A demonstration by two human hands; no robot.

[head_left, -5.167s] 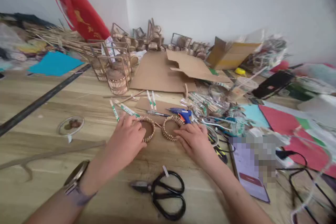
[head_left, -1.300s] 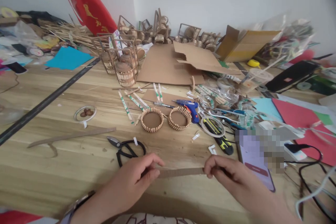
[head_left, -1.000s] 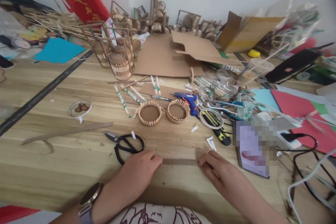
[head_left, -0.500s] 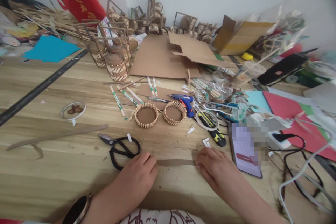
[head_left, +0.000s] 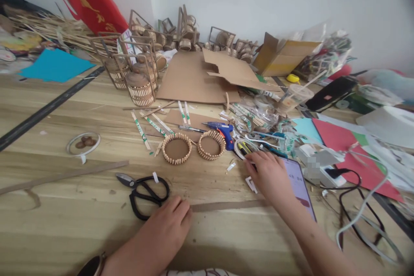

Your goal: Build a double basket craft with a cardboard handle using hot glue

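My left hand (head_left: pixel 168 224) lies flat, its fingers pressing the near-left end of the strip (head_left: pixel 226 205), which runs left-right across the table, while my right hand (head_left: pixel 268 174), loosely open and empty, has its fingertips at the tape ring (head_left: pixel 236 145) beyond the strip.

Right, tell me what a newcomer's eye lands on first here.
Two round stick-rimmed trays sit side by side in the middle of the table, a blue glue gun beside them. Nearer, the left hand presses a cardboard strip by black scissors; the right hand reaches to a tape roll.
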